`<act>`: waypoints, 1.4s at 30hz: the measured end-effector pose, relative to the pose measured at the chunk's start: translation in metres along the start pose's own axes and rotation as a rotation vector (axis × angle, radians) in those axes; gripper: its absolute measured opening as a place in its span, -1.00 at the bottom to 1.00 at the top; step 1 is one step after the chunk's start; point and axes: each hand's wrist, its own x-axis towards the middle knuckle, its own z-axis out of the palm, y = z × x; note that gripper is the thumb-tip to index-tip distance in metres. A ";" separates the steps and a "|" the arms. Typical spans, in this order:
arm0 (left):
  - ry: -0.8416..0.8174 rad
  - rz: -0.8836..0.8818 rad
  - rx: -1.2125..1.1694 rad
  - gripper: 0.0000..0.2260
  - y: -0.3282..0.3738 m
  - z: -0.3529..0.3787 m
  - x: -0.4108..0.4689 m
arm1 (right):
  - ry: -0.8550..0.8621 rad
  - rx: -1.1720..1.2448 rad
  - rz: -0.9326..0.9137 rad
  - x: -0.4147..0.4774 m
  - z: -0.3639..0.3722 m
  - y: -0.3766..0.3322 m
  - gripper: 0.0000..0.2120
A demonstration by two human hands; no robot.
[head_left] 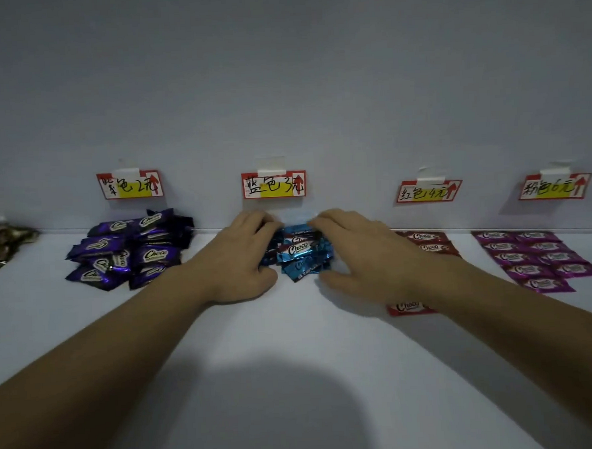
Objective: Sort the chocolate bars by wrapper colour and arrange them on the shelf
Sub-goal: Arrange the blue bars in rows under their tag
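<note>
Seemingly past halfway: pink bars (536, 259) and red bars (429, 243) lie in rows on the shelf (294, 344). Purple bars (131, 253) remain heaped. The left hand (234, 258) and right hand (364, 255) cup curled fingers (256, 221) round the blue bars (299, 253).

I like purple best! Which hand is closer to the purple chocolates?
Left. The left hand lies just right of the purple chocolates; the right hand is farther right, beyond the blue pile.
</note>
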 end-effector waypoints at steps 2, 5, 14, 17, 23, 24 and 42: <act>0.027 -0.004 -0.015 -0.31 0.000 0.004 0.001 | -0.052 -0.085 0.033 0.031 0.006 -0.011 -0.29; 0.031 -0.071 -0.048 -0.35 0.004 0.008 -0.005 | -0.217 -0.177 0.122 0.059 0.012 -0.021 -0.30; 0.014 -0.111 -0.048 -0.60 0.003 0.008 -0.042 | -0.348 -0.150 0.297 0.067 0.015 -0.043 -0.29; 0.043 -0.097 -0.068 -0.58 0.003 0.007 -0.048 | -0.282 -0.177 0.285 0.059 0.017 -0.054 -0.32; -0.007 -0.073 0.031 -0.50 0.009 -0.003 -0.044 | -0.135 -0.135 0.267 0.052 0.021 -0.063 -0.60; 0.001 -0.065 0.000 -0.51 0.008 -0.005 -0.047 | -0.135 -0.095 0.277 0.051 0.022 -0.062 -0.59; -0.068 0.040 -0.297 -0.62 -0.013 -0.038 -0.083 | 0.349 0.746 0.469 0.029 0.027 -0.075 -0.54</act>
